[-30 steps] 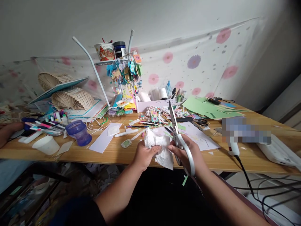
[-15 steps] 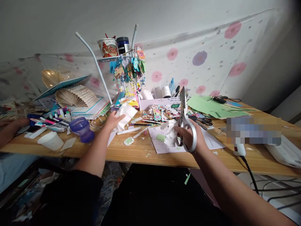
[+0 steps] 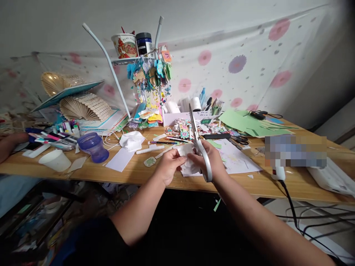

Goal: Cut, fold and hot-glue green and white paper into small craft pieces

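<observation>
The small white piece [image 3: 184, 149] is near the middle of the frame, held up over the front of the bench [image 3: 97, 173], and from here I see both hands at it. The left hand [image 3: 171, 165] pinches it between thumb and fingers. The right hand [image 3: 212, 159] grips the big scissors [image 3: 199, 145] by the handles, and its thumb seems to touch the white piece too. The blades [image 3: 193, 122] point up, away from the piece, so they are not cutting it. I think this step is getting the piece straight in the fingers; a next move would need a firm pinch and care with the sharp ends. The left arm [image 3: 142, 207] slants in from the lower left, the right arm [image 3: 266, 218] from the lower right, and they meet in front.
</observation>
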A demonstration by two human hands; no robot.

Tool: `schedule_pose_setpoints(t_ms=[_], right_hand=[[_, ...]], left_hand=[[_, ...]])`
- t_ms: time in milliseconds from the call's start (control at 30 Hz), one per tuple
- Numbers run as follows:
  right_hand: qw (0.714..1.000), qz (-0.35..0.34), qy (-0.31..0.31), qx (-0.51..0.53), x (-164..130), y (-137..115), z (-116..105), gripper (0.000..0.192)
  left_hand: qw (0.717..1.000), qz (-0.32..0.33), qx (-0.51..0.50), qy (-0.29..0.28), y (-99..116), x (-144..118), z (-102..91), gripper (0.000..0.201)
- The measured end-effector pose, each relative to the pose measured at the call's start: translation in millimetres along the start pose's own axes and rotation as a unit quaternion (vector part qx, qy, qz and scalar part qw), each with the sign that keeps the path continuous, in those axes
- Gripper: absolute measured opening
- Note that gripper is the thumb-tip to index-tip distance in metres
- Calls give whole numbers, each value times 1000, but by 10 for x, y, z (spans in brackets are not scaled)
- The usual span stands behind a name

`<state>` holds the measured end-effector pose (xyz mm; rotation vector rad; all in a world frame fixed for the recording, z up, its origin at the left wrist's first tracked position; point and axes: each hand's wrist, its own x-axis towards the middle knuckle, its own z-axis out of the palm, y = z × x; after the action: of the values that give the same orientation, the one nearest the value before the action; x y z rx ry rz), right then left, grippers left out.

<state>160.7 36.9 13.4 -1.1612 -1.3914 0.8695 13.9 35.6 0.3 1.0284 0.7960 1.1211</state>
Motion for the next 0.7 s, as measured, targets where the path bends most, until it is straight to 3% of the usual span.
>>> schedule_pose_setpoints(t_ms=[100, 200, 300, 433, 567, 633, 700], right_hand=[[999, 14, -17, 31, -84, 72, 33, 43], [989, 77, -33, 118, -204, 146, 74, 51], [973, 121, -34, 193, -306, 195, 104, 55], [983, 102, -46, 149, -405, 219, 31, 46], [993, 90, -12, 76, -482, 280, -148, 44], [994, 86, 3, 66, -513, 315, -234, 49], [994, 73, -22, 81, -554, 331, -299, 52]], left_hand=[[994, 58, -67, 71, -71, 26, 27, 29], [983, 107, -87, 125, -87, -3, 47, 27], [975, 111, -123, 146, -86, -50, 17, 28], [965, 108, -157, 178, -78, -104, -182, 30], [972, 111, -113, 173, -105, -164, -373, 33], [976, 110, -94, 161, -112, -188, -393, 36], [982, 107, -77, 139, -89, -203, -368, 37]])
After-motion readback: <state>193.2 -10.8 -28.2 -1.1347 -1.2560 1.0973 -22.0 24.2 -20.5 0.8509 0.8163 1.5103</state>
